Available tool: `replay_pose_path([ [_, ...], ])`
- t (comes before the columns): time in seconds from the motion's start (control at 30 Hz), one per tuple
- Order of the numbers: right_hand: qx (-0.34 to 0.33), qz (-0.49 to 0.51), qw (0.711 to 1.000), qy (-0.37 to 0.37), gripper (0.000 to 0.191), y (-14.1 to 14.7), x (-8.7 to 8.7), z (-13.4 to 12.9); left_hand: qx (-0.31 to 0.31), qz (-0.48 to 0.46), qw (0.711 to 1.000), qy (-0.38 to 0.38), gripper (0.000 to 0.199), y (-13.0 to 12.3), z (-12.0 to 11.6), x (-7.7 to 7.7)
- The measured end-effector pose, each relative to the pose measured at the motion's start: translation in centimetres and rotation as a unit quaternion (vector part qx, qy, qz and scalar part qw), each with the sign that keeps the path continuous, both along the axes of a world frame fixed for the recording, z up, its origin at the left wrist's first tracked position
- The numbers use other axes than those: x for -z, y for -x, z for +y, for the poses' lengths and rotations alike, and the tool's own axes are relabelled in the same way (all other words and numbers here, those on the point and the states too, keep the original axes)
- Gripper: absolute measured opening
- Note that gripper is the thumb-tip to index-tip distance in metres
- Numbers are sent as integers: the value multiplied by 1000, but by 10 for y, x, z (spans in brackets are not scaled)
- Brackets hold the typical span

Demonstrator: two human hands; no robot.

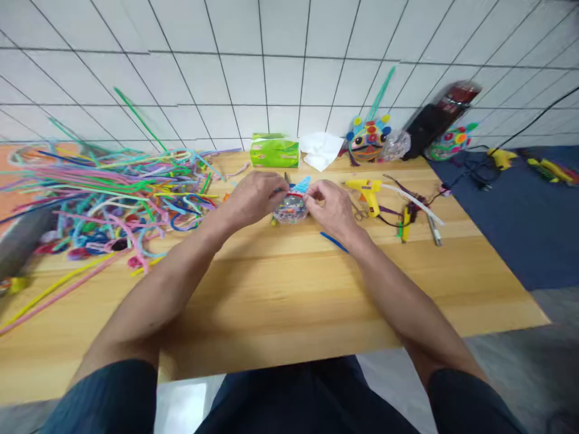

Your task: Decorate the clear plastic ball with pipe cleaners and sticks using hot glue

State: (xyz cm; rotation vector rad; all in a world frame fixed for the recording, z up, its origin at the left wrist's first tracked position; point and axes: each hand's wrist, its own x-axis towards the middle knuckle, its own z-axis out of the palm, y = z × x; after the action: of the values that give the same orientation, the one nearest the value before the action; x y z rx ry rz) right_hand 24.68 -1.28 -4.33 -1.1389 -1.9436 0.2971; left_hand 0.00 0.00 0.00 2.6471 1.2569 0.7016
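Clear ball (290,210) sits on the surface (280,301), just in front of the green tissue pack (274,152), between both hands — left hand (257,196) and right hand (332,208) bring bent fingers to its upper edge, though I cannot tell whether either is clamped on it. Adjusting the blue piece (301,185) there seems the step in hand; next calls for steady, light fingertip pressure, I judge.

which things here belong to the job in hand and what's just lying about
Likely in the job:
- see-through ball, between the left hand and right hand
- light blue piece on top of it
- fuzzy stems and yellow glue gun, probably supplies

Seemingly just lying about:
- green tissue pack
- white tissue
- dark bottle
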Motion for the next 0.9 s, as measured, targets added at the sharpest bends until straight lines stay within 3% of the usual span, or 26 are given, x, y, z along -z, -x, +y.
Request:
replay_pose_path([
  [0.33,4,6,1000,-16,12,0,10,2,5,-58,998,4,20,0,1,6],
  [0.53,-14,53,998,34,13,2,8,4,6,-64,998,11,20,0,1,7],
  [0.77,14,125,985,115,15,4,7,7,17,-89,996,11,15,-1,3,9],
  [0.9,-8,122,986,115,10,3,8,11,5,-139,990,21,15,0,7,20],
])
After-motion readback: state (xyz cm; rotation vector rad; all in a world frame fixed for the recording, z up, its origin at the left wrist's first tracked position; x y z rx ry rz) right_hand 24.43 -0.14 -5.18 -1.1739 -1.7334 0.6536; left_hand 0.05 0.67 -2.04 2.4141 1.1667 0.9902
